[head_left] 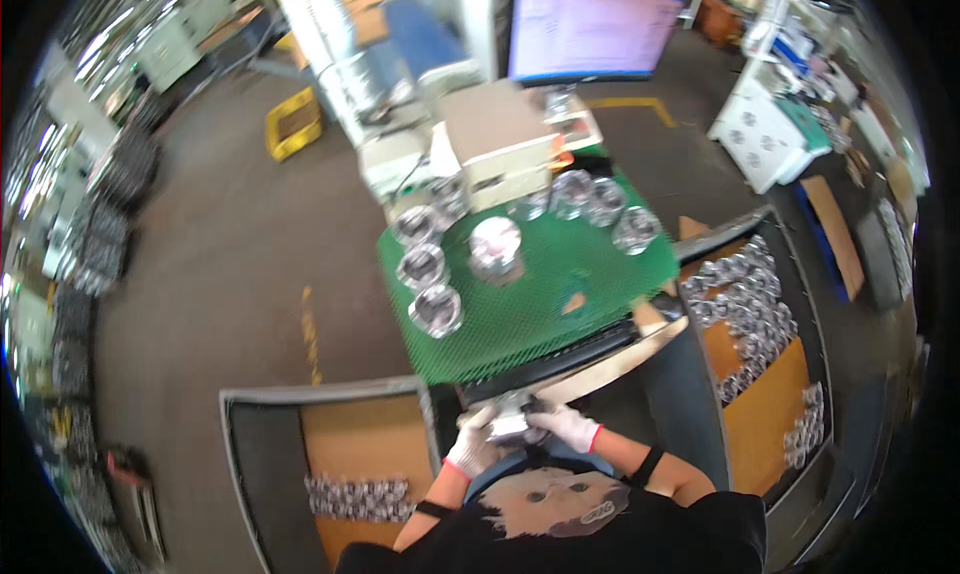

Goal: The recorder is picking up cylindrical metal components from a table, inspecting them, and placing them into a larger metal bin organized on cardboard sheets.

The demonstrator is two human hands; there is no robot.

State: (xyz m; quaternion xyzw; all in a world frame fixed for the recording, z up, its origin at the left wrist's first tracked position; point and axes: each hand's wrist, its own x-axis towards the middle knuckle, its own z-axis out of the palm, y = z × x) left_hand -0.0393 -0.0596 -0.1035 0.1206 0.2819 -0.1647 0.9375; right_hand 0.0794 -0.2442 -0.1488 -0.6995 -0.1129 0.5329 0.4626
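Observation:
A shiny silver metal part (pixel 510 421) is held close to my body, just below the front edge of the green mat (pixel 545 324). My left hand (pixel 474 444), in a white glove, closes on its left side. From the right, my gloved right hand (pixel 567 426) grips the same part, with dark fingertips against it. The part's finer shape is too small to make out. On the mat, another silver part (pixel 495 244) with a bright top stands near the middle. Several round, hollow metal parts (pixel 436 310) line the mat's left side, and more metal parts (pixel 606 203) stand at its back right.
A beige box-shaped device (pixel 495 134) stands at the mat's back, with a monitor (pixel 595 29) behind. At lower left is a grey bin (pixel 240 474) with cardboard and rows of metal parts. A bin (pixel 822 374) on the right holds many more. A yellow crate (pixel 294 124) lies on the floor.

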